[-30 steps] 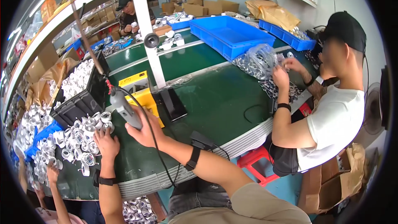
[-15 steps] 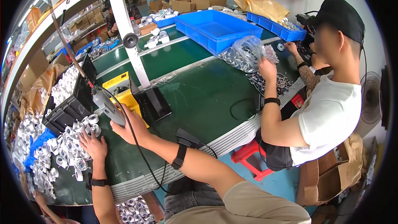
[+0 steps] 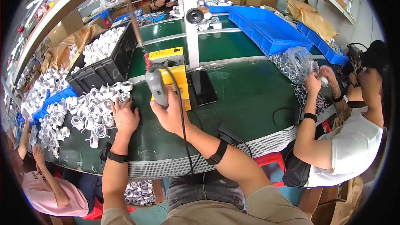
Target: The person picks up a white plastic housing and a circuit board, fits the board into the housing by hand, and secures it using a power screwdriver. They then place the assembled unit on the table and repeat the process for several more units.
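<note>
My right hand is wrapped round a grey electric screwdriver, held upright over the table. Its dark cable hangs down past my wrist, and a red coiled piece joins it at the top. The tool's lower end is hidden by my hand. My left hand lies with fingers apart at the right edge of a heap of white round plastic housings. Its fingertips touch or nearly touch the nearest ones; I cannot tell which. Behind the screwdriver stands a yellow holder.
A black phone-like slab lies right of the holder. A black crate of small white parts stands back left, a blue tray back right. A white post rises mid-table. Co-workers sit right, left and across, one handling a plastic bag.
The view has swung left, so everything appears shifted to the right. The screwdriver stays in my right hand; my left hand remains by the heap, its fingers more spread.
</note>
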Available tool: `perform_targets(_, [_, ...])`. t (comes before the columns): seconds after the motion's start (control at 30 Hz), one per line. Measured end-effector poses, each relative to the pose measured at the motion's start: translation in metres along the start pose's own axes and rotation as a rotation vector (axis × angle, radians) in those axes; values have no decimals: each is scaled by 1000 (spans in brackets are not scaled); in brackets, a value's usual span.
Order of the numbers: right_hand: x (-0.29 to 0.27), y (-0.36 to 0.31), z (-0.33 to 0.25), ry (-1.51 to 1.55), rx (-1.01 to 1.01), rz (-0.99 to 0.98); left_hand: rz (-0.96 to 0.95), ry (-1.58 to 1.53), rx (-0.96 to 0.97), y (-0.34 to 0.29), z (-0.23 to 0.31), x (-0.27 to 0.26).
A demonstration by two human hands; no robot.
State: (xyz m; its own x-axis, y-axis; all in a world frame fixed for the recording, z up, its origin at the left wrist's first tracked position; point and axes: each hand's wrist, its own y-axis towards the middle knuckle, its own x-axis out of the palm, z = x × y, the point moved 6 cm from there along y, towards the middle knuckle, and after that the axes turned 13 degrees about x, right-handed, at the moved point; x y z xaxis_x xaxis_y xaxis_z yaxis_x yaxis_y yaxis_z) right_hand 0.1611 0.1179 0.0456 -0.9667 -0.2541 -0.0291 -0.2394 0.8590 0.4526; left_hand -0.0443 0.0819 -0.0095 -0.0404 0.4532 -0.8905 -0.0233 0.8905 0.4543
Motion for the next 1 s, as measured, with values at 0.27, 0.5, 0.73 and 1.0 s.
perform_targets(0.27, [-8, -2, -5, -21, 42, -30, -21, 73, -79, 0, -4, -6])
perform_targets(0.5, [-11, 0, -7, 46, 18, 16, 124, -408, 202, 9, 26, -27])
perform_targets(0.73, [-13, -5, -10, 9, 61, -12, -29, -701, 178, 11, 38, -9])
perform_targets(1.0, [6, -6, 0, 28, 87, -64, -59, -842, 201, 0, 24, -8])
